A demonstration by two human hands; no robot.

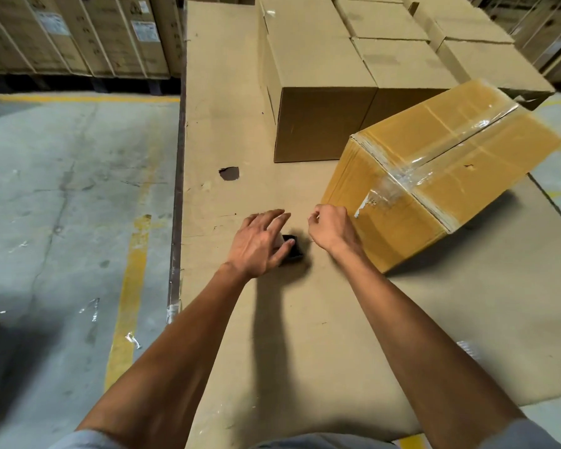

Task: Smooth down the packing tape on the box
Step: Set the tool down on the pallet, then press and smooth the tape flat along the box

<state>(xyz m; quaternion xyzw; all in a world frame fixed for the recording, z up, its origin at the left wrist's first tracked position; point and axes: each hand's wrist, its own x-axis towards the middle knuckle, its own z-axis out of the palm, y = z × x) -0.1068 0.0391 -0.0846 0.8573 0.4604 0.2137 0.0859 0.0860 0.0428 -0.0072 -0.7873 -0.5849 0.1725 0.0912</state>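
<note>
A yellow-brown cardboard box (450, 176) lies tilted on the cardboard-covered work surface (227, 131) at right. Clear packing tape (399, 181) runs along its top seam and down the near face, where it looks wrinkled and torn at the end. My left hand (259, 244) rests over a small black object (292, 249) on the surface, thumb and fingers around it. My right hand (332, 226) hovers with curled fingers just left of the box's near corner, apart from the tape.
Plain brown cartons (318, 89) stand in rows behind the taped box. A dark hole (229, 173) marks the surface. Left of the surface edge is concrete floor (62, 205) with yellow lines. Strapped cartons (78, 34) line the back left.
</note>
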